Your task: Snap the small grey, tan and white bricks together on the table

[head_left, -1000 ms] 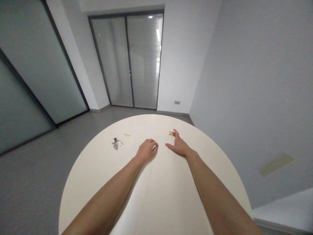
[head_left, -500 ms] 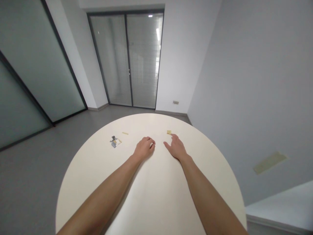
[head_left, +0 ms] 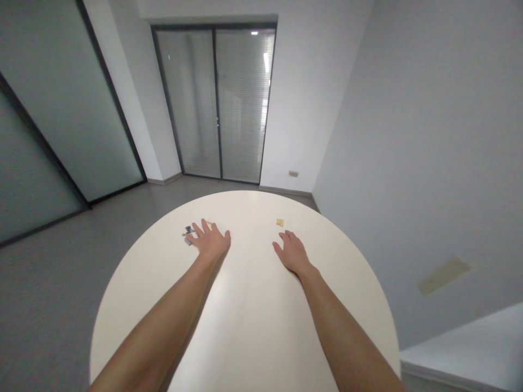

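Note:
Both my arms reach over a round cream table. My left hand is open with fingers spread, lying at the far left part of the table. Its fingertips touch or cover a small cluster of grey and tan pieces. My right hand rests flat and open near the middle right, holding nothing. A small tan square piece lies just beyond its fingertips, apart from them.
The table's far edge curves close behind the pieces. Beyond it are grey floor, a glass sliding door with blinds, glass partitions at left and a plain wall at right.
My left hand opened from a loose fist and moved left and away to the grey and tan pieces. My right hand drew back from the tan square piece and lies flat.

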A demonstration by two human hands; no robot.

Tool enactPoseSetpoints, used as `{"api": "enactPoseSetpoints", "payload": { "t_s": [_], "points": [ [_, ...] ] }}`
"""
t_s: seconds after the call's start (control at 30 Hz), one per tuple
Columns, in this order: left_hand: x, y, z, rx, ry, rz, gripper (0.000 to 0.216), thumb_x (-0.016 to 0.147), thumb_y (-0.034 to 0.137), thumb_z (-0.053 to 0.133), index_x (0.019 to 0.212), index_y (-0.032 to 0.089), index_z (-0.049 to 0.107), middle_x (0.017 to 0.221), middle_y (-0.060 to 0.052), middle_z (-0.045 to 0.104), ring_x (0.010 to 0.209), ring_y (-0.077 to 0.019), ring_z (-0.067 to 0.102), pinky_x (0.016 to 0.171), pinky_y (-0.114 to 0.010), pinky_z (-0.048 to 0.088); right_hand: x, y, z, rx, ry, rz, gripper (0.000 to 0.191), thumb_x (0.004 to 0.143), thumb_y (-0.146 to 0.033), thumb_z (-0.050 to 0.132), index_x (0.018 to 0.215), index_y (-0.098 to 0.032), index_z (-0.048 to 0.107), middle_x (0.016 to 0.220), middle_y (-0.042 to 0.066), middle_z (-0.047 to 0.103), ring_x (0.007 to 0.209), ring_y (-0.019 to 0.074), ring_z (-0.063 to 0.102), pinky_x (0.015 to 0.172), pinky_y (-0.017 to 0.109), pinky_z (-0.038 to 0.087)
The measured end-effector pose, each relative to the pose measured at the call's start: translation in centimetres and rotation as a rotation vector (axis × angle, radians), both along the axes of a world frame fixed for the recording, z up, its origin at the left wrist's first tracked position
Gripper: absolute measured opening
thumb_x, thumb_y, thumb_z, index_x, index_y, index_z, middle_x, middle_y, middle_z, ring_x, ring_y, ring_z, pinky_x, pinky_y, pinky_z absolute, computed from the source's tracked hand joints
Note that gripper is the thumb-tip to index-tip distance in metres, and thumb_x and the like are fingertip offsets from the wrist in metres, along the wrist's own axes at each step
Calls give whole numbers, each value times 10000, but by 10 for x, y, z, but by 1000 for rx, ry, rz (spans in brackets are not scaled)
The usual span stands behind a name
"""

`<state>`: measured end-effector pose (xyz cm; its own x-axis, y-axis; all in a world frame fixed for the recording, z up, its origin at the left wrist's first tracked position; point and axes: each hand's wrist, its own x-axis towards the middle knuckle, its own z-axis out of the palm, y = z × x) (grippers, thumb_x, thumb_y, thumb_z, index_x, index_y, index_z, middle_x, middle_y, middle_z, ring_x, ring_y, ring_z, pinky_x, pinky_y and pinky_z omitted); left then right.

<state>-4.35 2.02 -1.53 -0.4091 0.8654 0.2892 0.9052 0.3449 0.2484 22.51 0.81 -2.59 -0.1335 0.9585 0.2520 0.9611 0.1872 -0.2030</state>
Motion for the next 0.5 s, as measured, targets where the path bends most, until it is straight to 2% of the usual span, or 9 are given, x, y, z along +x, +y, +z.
{"api": "enactPoseSetpoints", "payload": {
  "t_s": [0.1, 0.27, 0.33, 0.5],
  "points": [
    [-7, 3, -1, -20, -10, 6, 688, 844, 556, 433, 1349, 96, 521, 1569, -224, 250, 1440, -483, 104, 1082, -711, 103, 0, 1, -2, -1, 7, 2, 542, 969, -453, 399, 1374, -102, 485, 1470, 194, 425, 1387, 280, 346, 1138, 429, 248],
    [-10, 6, -2, 0, -7, -98, 642, 865, 473, 436, 1368, 75, 487, 1548, -233, 291, 1449, -405, 186, 1135, -605, 171, 0, 1, -3, -8, 6, 5, 557, 969, -463, 388, 1383, -101, 476, 1474, 193, 421, 1391, 282, 338, 1143, 427, 237],
    [-10, 6, -2, 17, 10, -108, 628, 863, 459, 439, 1365, 85, 491, 1548, -224, 298, 1452, -394, 186, 1143, -606, 151, 0, 1, -2, -15, 6, 5, 562, 972, -468, 379, 1388, -101, 471, 1477, 191, 420, 1393, 281, 336, 1144, 425, 234],
    [-18, 9, -4, 6, -15, 57, 658, 844, 538, 428, 1339, 116, 525, 1547, -224, 301, 1436, -475, 138, 1089, -716, 69, 0, -1, 0, -26, 6, 6, 561, 976, -468, 371, 1392, -102, 466, 1485, 186, 412, 1395, 279, 332, 1146, 433, 228]
  ]
}}
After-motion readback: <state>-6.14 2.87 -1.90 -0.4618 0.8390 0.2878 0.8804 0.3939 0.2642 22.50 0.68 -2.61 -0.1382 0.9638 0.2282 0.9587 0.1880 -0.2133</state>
